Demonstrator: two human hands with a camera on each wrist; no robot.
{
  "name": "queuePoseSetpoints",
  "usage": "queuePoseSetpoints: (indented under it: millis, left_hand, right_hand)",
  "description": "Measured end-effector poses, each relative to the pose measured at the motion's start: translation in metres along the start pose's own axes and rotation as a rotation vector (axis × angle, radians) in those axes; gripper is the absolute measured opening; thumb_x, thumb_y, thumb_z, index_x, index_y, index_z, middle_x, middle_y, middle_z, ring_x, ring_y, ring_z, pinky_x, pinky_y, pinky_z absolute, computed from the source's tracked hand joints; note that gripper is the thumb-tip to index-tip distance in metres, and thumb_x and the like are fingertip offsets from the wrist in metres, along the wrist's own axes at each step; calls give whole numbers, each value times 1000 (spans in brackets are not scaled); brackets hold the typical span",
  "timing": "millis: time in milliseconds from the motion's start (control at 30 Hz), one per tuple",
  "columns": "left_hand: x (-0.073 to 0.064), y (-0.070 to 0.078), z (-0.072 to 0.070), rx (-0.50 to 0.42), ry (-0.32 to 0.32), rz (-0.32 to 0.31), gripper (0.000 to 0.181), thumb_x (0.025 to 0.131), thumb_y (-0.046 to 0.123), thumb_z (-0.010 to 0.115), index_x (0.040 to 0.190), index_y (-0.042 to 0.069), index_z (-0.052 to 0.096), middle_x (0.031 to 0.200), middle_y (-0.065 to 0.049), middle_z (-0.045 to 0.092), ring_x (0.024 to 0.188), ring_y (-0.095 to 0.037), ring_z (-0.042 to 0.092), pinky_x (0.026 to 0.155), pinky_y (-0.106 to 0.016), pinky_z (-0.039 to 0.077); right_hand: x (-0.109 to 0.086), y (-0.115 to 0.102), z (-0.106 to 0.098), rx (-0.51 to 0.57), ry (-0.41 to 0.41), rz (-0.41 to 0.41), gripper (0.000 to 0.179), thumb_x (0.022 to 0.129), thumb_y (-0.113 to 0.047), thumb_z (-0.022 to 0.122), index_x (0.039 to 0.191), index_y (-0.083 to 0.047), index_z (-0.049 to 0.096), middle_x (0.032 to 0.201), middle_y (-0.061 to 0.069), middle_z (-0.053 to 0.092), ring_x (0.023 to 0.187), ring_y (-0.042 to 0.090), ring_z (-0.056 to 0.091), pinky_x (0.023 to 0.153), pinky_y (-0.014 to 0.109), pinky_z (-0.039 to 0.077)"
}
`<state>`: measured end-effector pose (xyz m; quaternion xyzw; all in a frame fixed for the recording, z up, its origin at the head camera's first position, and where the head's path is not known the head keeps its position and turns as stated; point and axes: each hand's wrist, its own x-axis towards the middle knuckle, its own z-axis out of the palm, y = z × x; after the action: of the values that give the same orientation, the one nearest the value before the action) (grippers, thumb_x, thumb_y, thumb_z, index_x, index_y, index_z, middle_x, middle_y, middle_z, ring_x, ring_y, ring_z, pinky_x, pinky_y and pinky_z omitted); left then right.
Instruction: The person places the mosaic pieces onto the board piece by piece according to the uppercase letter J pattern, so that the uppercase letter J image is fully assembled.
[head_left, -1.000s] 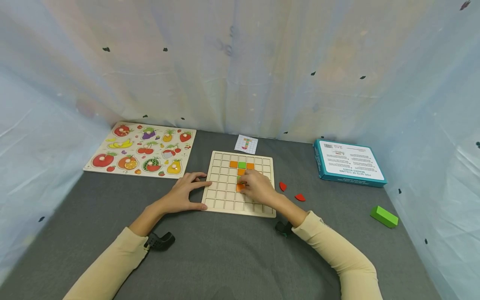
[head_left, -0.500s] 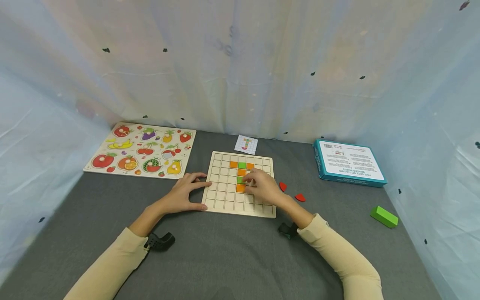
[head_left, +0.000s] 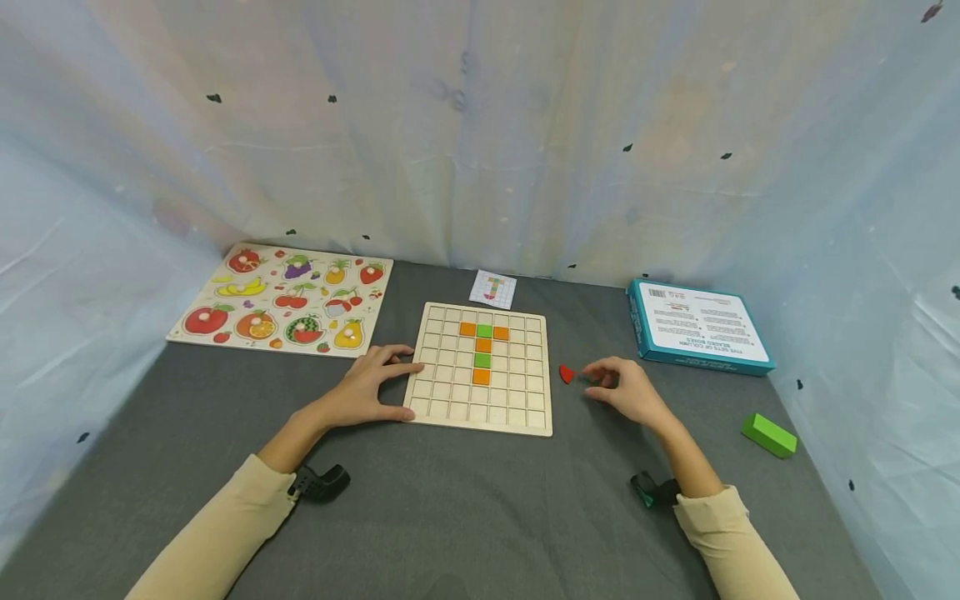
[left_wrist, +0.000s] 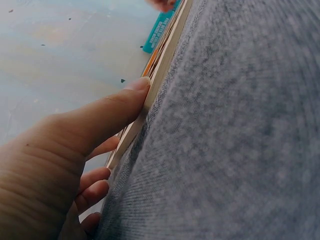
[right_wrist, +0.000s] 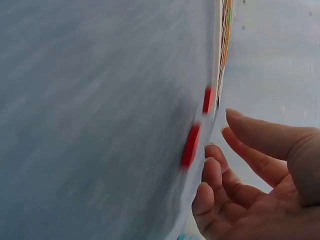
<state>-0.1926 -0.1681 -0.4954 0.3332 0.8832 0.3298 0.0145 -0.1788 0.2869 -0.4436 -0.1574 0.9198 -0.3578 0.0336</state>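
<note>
A pale wooden grid board [head_left: 447, 390] lies on the grey cloth, with orange tiles [head_left: 481, 377] and green tiles [head_left: 482, 360] set in its cells as a T. My left hand [head_left: 363, 390] rests against the board's left side, thumb at the near corner and fingers spread along the edge. Off the board's right side, my right hand [head_left: 628, 393] hovers with loosely bent fingers, nothing between them. One red quarter-round piece [head_left: 566, 374] shows just left of its fingertips. In the right wrist view a second red piece [right_wrist: 190, 146] lies close to the fingers; the head view hides it behind the hand.
Behind the board lies a small pattern card [head_left: 492, 289]. A fruit puzzle board [head_left: 255, 318] is at the back left. On the right sit a teal-edged box [head_left: 701, 325] and a green block [head_left: 768, 434]. Pale curtains [head_left: 480, 150] rise around the table.
My right hand has left the tiles on the board and moved right to the red pieces, uncovering the orange and green column. The left hand has stayed in place.
</note>
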Motion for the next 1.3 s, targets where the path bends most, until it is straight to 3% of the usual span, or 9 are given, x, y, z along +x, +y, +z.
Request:
queuePoseSetpoints:
  millis: [300, 1300]
  left_hand:
    - [1, -1, 2, 20, 0, 5, 80, 77, 51, 83, 143, 16, 57, 150, -15, 39, 132, -36, 36, 101, -65, 26]
    - [0, 0, 0, 7, -4, -5, 81, 76, 52, 83, 144, 17, 56, 150, -14, 39, 134, -36, 34, 103, -65, 24]
  right_hand:
    - [-26, 21, -14, 64, 1, 77, 27, 89, -2, 74, 114, 7, 69, 97, 17, 64, 72, 19, 53, 59, 27, 43]
    - [-21, 23, -4, 19, 37, 87, 18, 86, 1, 75, 103, 5, 70, 90, 14, 63, 67, 18, 47, 57, 27, 39]
